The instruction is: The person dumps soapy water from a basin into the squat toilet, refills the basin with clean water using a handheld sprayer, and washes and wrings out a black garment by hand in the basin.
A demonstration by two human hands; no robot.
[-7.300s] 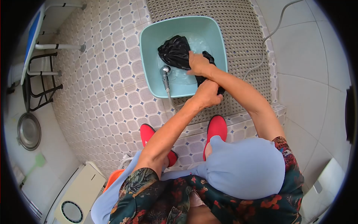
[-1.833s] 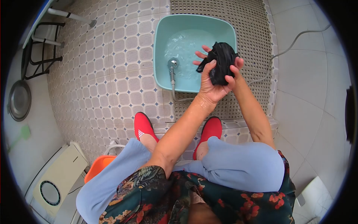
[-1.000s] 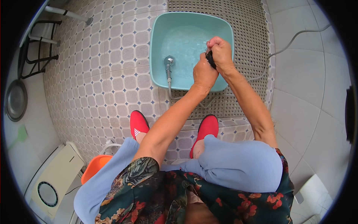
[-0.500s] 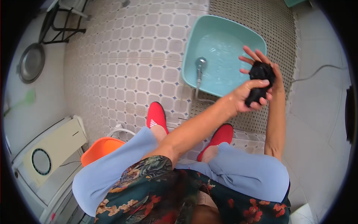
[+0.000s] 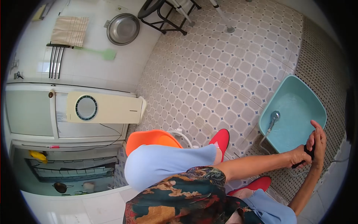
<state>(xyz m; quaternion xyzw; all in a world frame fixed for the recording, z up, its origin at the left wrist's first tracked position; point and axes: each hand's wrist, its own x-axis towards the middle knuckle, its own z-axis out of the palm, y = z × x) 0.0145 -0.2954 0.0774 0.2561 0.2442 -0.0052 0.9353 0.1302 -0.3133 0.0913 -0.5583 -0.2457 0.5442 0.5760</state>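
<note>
A dark, bunched-up black cloth [image 5: 308, 152] is squeezed between my two hands at the near right edge of the basin; its exact kind is hidden by the fingers. My left hand [image 5: 299, 156] is closed around it, the arm reaching across from the left. On the other side my right hand [image 5: 318, 143] presses the cloth against its palm, with some fingers pointing up. Just beyond them is the turquoise basin [image 5: 274, 102] with clear water in it. A chrome shower head [image 5: 275, 115] lies inside its left side, its hose running over the rim.
Under the basin lies a perforated mat [image 5: 317, 44] on the tiled floor [image 5: 209, 74]. An orange bucket [image 5: 153, 138] stands beside my left knee. Farther left are a cream fan unit [image 5: 104, 108], a metal bowl [image 5: 123, 29] on the wall and a black-framed chair [image 5: 164, 18].
My view has swung left, so the basin and hands now appear lower right. The cloth stays between both hands, less of it showing, and my right fingers are less spread.
</note>
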